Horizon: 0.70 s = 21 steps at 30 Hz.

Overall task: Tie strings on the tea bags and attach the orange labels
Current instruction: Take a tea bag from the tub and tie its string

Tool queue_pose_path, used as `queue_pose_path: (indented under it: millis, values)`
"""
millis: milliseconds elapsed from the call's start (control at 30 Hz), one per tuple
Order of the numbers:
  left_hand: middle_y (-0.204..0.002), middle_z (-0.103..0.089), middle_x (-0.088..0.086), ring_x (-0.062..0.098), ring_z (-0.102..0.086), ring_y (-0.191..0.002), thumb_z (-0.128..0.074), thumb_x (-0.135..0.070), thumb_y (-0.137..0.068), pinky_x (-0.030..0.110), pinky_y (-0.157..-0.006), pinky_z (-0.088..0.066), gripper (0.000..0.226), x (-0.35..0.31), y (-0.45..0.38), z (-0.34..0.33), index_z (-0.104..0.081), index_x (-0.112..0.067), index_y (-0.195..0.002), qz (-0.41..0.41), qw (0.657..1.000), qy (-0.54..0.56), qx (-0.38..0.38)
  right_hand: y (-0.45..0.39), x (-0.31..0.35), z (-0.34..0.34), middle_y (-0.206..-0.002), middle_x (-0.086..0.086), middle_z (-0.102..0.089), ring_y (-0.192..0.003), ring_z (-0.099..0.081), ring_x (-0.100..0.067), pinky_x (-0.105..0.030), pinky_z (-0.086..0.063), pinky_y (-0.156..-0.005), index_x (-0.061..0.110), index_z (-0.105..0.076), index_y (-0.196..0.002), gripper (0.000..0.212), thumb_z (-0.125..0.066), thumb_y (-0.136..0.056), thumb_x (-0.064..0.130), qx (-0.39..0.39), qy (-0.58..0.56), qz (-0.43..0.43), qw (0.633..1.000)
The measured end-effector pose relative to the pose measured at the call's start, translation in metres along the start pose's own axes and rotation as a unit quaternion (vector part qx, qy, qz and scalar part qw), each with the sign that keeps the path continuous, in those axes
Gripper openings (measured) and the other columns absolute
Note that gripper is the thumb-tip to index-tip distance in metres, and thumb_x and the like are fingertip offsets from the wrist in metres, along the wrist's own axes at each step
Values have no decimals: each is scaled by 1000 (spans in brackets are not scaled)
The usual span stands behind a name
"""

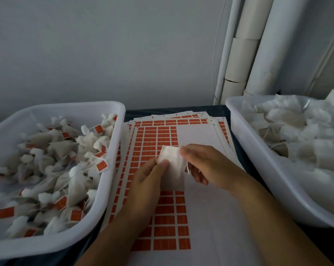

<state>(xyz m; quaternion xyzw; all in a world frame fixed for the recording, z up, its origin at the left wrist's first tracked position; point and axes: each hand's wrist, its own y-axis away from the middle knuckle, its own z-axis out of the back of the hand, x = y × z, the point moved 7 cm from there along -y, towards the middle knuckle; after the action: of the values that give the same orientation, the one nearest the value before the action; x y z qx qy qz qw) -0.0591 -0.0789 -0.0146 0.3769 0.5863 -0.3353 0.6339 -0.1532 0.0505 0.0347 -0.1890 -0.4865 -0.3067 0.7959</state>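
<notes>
1. I have one white tea bag (pixel 172 166) held up at the centre of the frame, above the sheets of orange labels (pixel 158 139).
2. My left hand (pixel 149 181) pinches the bag's left edge, thumb on its face. My right hand (pixel 202 164) closes on its upper right edge, fingers curled round it.
3. The bag's long axis runs from upper left to lower right, its open-looking top toward the upper left, between my two hands. A short string end (pixel 188 168) hangs just under my right fingers, so the right hand is nearer for the tying.
4. In my judgement, tying comes next; this bag carries no label yet.
5. Labelled bags fill the left tub (pixel 112 108); plain ones sit in the right tub (pixel 237 120).
</notes>
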Motion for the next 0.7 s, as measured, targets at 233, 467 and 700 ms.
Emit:
queue_pose_path:
  millis: [233, 467, 700]
  values:
    - [-116, -72, 0, 21, -74, -97, -44, -50, -104, 47, -92, -60, 34, 1, -2, 9, -59, -33, -130, 9, 999, 3, -46, 5, 3, 9, -66, 12, -63, -58, -58, -3, -14, -48, -59, 23, -64, -79, 32, -51, -105, 38, -77, 34, 67, 994]
    - [-114, -74, -4, 21, -75, -99, -48, -48, -104, 44, -91, -59, 31, 4, -4, 8, -57, -36, -130, 48, 997, 56, -26, 8, 8, 12, -58, 9, -58, -52, -54, -6, -15, -47, -54, 16, -67, -80, 36, -50, -106, 34, -73, -38, 55, 995]
    - [-108, -71, -24, 0, -70, -101, -62, -83, -73, 22, -70, -60, 51, -12, 9, -14, -53, -60, -117, -20, 992, -35, 118, 10, 10, 3, -59, 6, -58, -52, -52, -6, -17, -44, -51, 24, -71, -73, 40, -50, -106, 30, -69, -135, 14, 988]
